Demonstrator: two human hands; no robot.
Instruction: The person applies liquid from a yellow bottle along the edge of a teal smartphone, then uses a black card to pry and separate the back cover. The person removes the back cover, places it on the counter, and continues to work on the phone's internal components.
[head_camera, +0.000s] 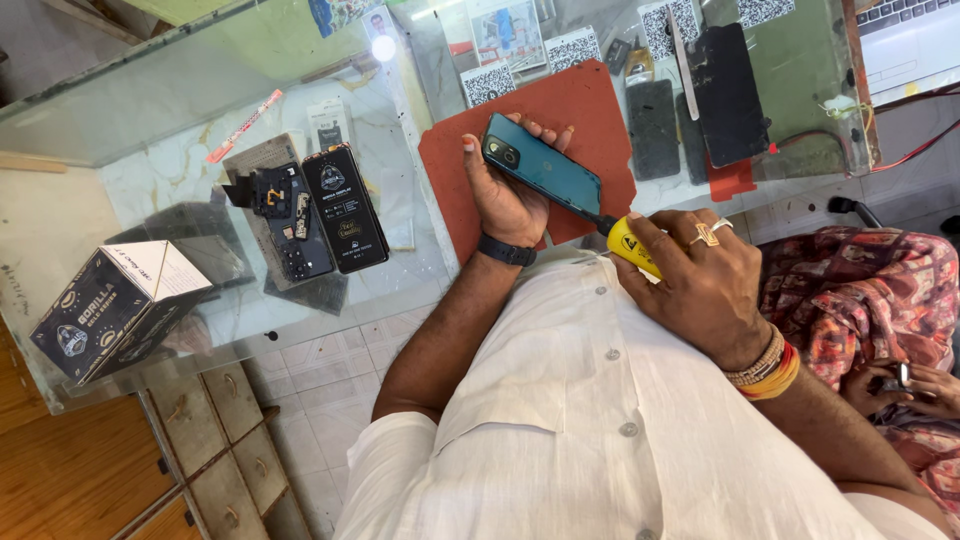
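Phone (545, 167): teal back, camera corner up, tilted above red mat (580, 110) on glass surface (150, 120).
Left hand (505, 195): curled around phone, gripping edges.
Right hand (700, 285): closed on yellow-handled screwdriver (632, 245), tip at phone's lower end.

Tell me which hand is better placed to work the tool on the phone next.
Right, probably. The right hand already grips the yellow-handled screwdriver, its tip at the end of the teal phone. The left hand is busy cradling that phone.
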